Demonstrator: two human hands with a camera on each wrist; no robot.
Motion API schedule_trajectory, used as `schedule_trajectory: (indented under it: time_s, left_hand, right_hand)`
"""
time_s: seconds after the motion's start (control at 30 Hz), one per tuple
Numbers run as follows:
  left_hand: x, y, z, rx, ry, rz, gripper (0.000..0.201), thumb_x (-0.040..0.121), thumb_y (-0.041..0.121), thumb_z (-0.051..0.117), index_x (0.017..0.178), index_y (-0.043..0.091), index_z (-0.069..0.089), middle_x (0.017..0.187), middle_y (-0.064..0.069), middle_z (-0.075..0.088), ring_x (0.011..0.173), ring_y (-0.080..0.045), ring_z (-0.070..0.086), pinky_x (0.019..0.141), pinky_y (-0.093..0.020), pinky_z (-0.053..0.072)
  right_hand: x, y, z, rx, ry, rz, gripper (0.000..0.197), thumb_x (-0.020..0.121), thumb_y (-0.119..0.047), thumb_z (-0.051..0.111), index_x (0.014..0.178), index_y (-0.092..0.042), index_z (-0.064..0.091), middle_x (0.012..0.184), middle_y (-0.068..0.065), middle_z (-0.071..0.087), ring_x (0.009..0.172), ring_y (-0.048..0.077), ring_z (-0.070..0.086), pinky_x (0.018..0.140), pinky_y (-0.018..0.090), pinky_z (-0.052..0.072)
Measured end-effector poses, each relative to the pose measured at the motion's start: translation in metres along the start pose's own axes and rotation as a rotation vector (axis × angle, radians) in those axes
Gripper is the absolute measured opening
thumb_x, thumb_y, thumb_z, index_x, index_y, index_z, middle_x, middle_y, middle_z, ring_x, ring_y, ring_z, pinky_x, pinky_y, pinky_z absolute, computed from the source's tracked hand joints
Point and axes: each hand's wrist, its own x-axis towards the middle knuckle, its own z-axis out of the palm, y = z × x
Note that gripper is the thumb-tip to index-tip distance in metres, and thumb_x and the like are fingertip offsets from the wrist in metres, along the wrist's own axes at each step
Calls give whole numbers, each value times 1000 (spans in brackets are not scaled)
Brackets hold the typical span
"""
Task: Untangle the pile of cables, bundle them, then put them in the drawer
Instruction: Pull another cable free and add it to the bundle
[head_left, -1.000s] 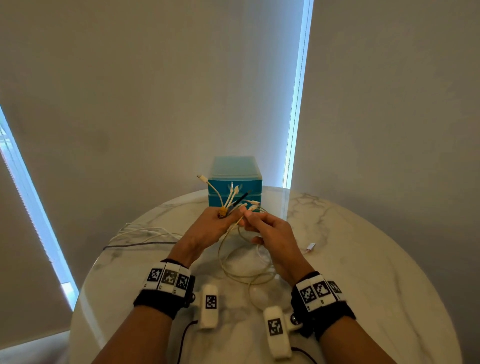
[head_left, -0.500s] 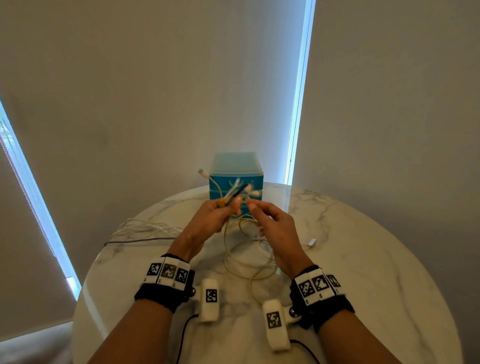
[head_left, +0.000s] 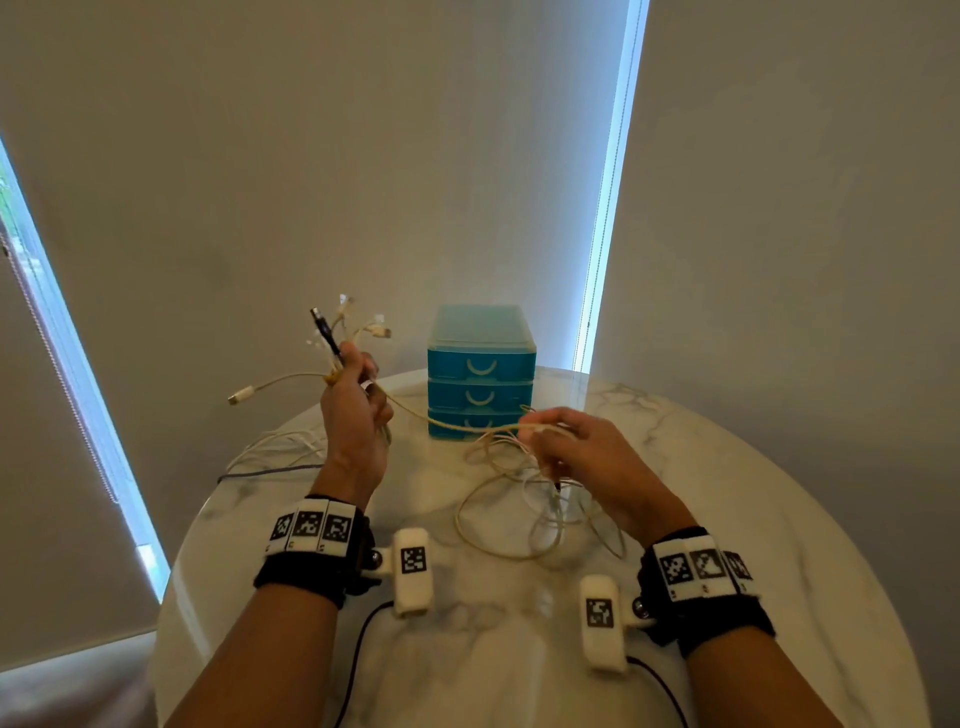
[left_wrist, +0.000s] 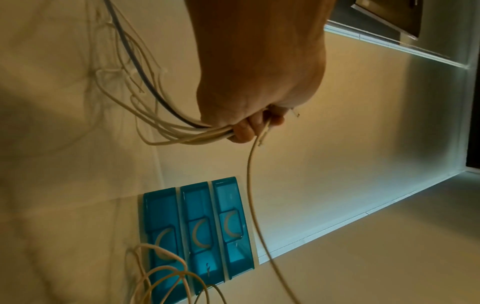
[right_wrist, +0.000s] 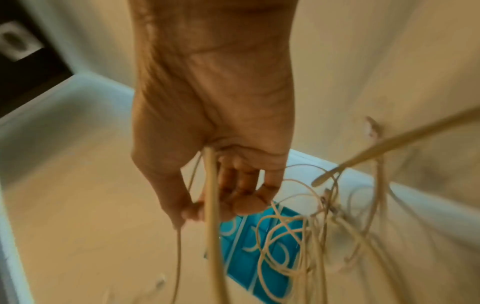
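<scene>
Left hand (head_left: 356, 415) raised left of drawer unit (head_left: 480, 371), fist closed round cables (left_wrist: 182, 131), plug ends fanning above. Right hand (head_left: 582, 457), fingers curled, pinches one cream cable (head_left: 452, 423) before the unit's closed drawers; loops (head_left: 519, 519) on table (head_left: 779, 519).

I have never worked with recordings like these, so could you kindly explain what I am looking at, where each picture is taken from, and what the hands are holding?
No machine here: a person works with two bare hands, wearing black wristbands with printed markers and a small camera on each wrist. The wide picture comes from a camera on the head, looking down at a round marble table. The other two look along each hand from the wrist cameras.

The left hand is raised and grips a bunch of cable ends, plugs fanning upward. The right hand holds cream cable strands over a loose tangle of loops on the table. One cable stretches between the hands. More cables lie at the left. Behind stands a blue three-drawer box, all drawers closed.
</scene>
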Motion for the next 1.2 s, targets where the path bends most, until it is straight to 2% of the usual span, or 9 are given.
schedule_trajectory:
  time_s: [0.07, 0.13, 0.27, 0.47, 0.8, 0.87, 0.93, 1.07, 1.2]
  left_hand:
    - [-1, -1, 1, -24, 42, -27, 40, 113, 47, 45, 82, 23, 54, 75, 7, 52, 50, -5, 29, 41, -17, 24]
    - [-4, -3, 5, 34, -8, -89, 42, 113, 49, 44, 80, 24, 53, 68, 6, 52, 49, -5, 30, 40, -17, 24]
    - [-19, -6, 14, 428, -230, -195, 48, 99, 71, 57, 80, 27, 60, 62, 9, 39, 50, -7, 26, 45, -23, 19]
    - [-37, -11, 27, 801, -361, -207, 72, 81, 90, 60, 87, 23, 86, 60, 3, 39, 49, -8, 30, 46, -23, 24]
    - [-27, -14, 22, 533, -256, -335, 44, 75, 45, 94, 103, 14, 79, 56, 8, 39, 48, -8, 25, 42, -24, 20]
    - [-21, -14, 18, 381, -221, -314, 53, 78, 40, 92, 121, 11, 78, 56, 10, 37, 52, -9, 22, 44, -24, 19]
    - [-17, -8, 14, 309, -246, -296, 47, 81, 41, 91, 118, 15, 78, 58, 9, 35, 54, -9, 21, 45, -24, 19]
    - [-27, -3, 16, 577, -362, -282, 40, 83, 60, 83, 93, 21, 84, 59, 7, 35, 53, -9, 23, 48, -26, 17]
    - [-41, -10, 22, 720, -509, -256, 47, 85, 68, 77, 101, 24, 86, 58, 12, 41, 52, -7, 27, 47, -23, 21]
  right_hand:
    - [1, -4, -2, 516, 20, 25, 19, 102, -22, 70, 117, -12, 75, 107, 11, 72, 89, 20, 65, 84, 35, 53]
    - [3, -7, 1, 734, 22, 0, 24, 106, -23, 62, 127, -12, 67, 129, 11, 73, 100, 20, 67, 88, 35, 53]
    - [7, -7, 16, 489, 105, -57, 33, 110, -29, 59, 137, -12, 68, 132, 9, 75, 100, 21, 68, 78, 32, 54]
    - [6, -1, 26, 223, 202, -122, 21, 104, -29, 70, 121, -27, 83, 90, 2, 70, 77, 13, 54, 61, 24, 48]
    - [1, -4, 48, 109, 165, -42, 47, 90, -30, 87, 125, -15, 60, 97, 8, 81, 75, 13, 72, 64, 24, 57]
    - [0, -1, 49, 35, 91, -16, 43, 91, -30, 86, 123, -16, 62, 97, 7, 81, 76, 13, 73, 65, 24, 56]
    - [-1, 0, 49, -15, 43, -34, 32, 96, -31, 81, 119, -14, 66, 98, 7, 81, 77, 15, 72, 67, 27, 55]
    - [4, -8, 46, 69, 221, -117, 41, 105, -47, 63, 109, -6, 71, 88, 5, 78, 73, 17, 67, 67, 30, 56]
    - [18, -35, 31, 632, 277, -124, 38, 106, -43, 61, 102, -5, 65, 77, 0, 62, 67, 10, 62, 72, 24, 59]
